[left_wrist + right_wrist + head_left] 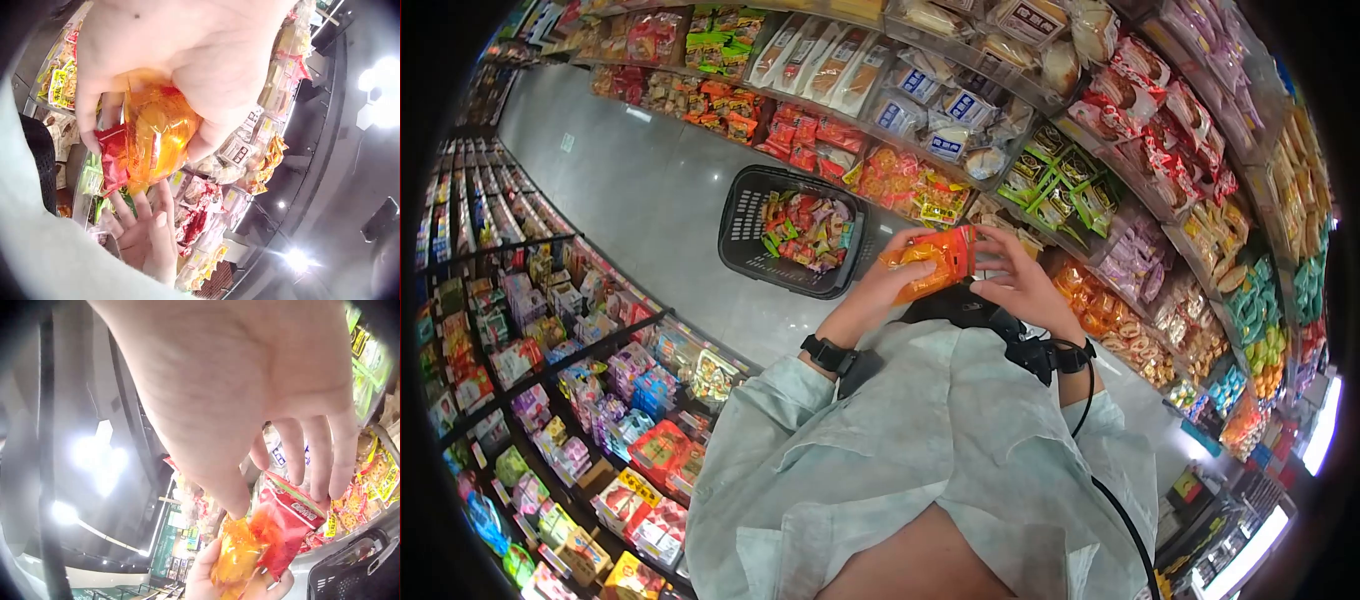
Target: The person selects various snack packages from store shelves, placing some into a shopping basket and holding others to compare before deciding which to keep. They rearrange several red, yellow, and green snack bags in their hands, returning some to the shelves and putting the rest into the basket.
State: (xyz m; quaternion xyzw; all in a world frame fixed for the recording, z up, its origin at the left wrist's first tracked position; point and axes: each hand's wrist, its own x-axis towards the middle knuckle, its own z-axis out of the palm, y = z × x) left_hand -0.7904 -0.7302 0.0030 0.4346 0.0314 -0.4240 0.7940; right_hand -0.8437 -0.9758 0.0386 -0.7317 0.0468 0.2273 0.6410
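2 hands, both yours, in front of your torso. L hand (887, 287): curled round 1 pkt, thumb on its near face, fingers behind. R hand (1028, 288): part open, fingers spread and slightly bent, at the pkt's red end; whether the fingertips touch it, you can't tell.

1 orange-and-red pkt (940, 262): shiny clear-orange wrap, red at 1 end, held off the floor between your 2 hands, above the near shelf side.

1 black basket (743, 225): on the grey floor (635, 165), beyond your L hand and to its left, slatted wall, beside the lower shelf. Contents: small mixed pkts (808, 232), red, green, purple etc.

Shelves (820, 103), ahead and to your R: blue-and-white pkts (948, 112), green-and-black pkts (1060, 187), red-and-white pkts (1155, 120), more bagged goods.

1 display (550, 372), to your L: rows of boxed and bagged goods, black dividers.

Worn by you: 1 pale green shirt (890, 430), 2 black wrist straps (828, 354), 1 on each wrist; 1 black cable (1127, 510) runs down by your R side.
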